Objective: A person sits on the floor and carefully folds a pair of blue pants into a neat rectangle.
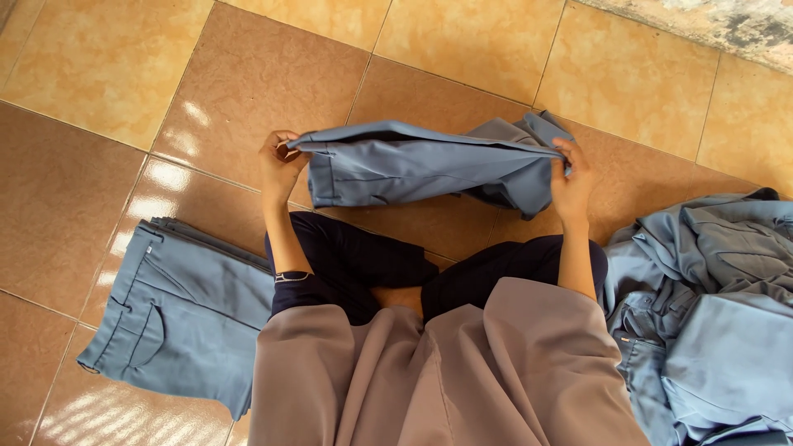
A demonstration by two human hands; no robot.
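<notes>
You are gripping the blue-grey trousers [421, 165] with left hand [279, 169] and right hand [572, 183], above your crossed legs [429, 272].

Three lots of blue trousers [429, 165], two hands [279, 169].

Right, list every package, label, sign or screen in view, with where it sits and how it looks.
None in view: no package, label, sign or screen.
Only cloth shows: blue-grey trousers held between the left hand and right hand, folded trousers on the tiled floor at the person's left, a loose pile of blue-grey garments at the right.
</notes>
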